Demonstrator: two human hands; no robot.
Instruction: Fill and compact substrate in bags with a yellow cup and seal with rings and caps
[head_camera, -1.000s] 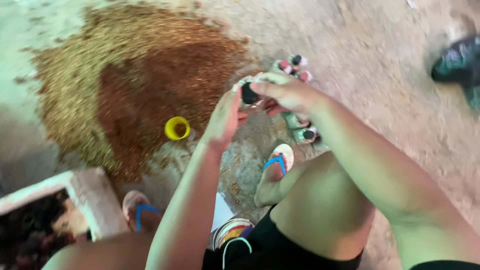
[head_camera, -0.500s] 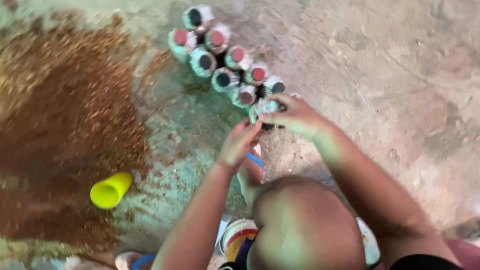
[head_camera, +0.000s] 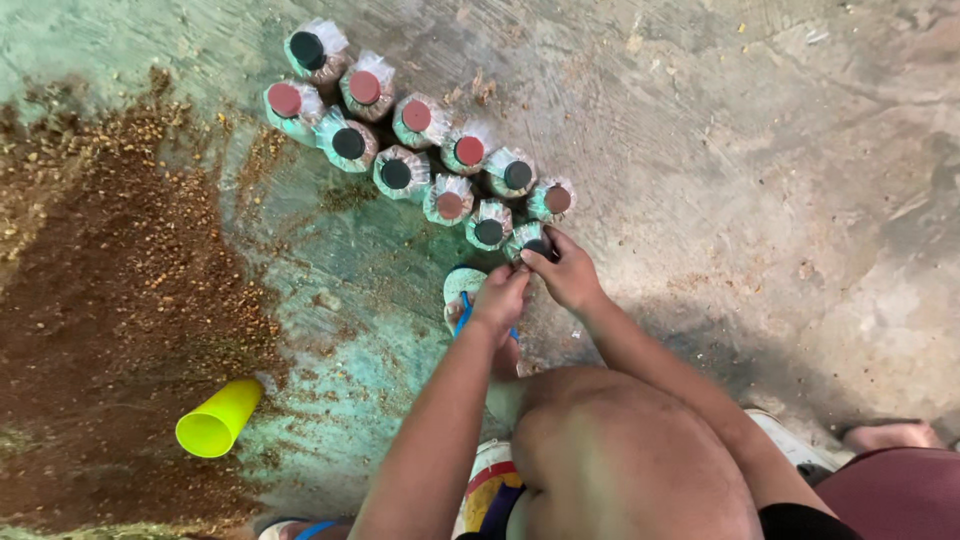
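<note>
Hands met at 1 small bag (head_camera: 533, 243) at near end of a cluster on concrete floor (head_camera: 760, 160). Bag was clear plastic, packed with brownish fill, gathered at neck with frilly plastic collar, dark round cap on top; mostly hidden under fingers. Right hand (head_camera: 567, 270) pinched its top, fingers curled narrow on the neck. Left hand (head_camera: 500, 297) closed beside it, fingertips touching same bag's edge; exact grip not clear.

Other bags (head_camera: 400, 150) stood upright in 2 rough diagonal rows running away to upper left, touching each other, about 11 visible. Same look: clear wrap, white frill, round caps, some red, some black.

Brown sawdust pile (head_camera: 110, 300) spread over left floor, well apart from the hands. Yellow cup (head_camera: 218, 420) lay on its side at pile's edge, mouth toward lower left. Blue-strapped sandal (head_camera: 462, 295) sat under left hand. Bent knee (head_camera: 620, 460) filled lower centre. Greenish stain on floor between pile and bags.
</note>
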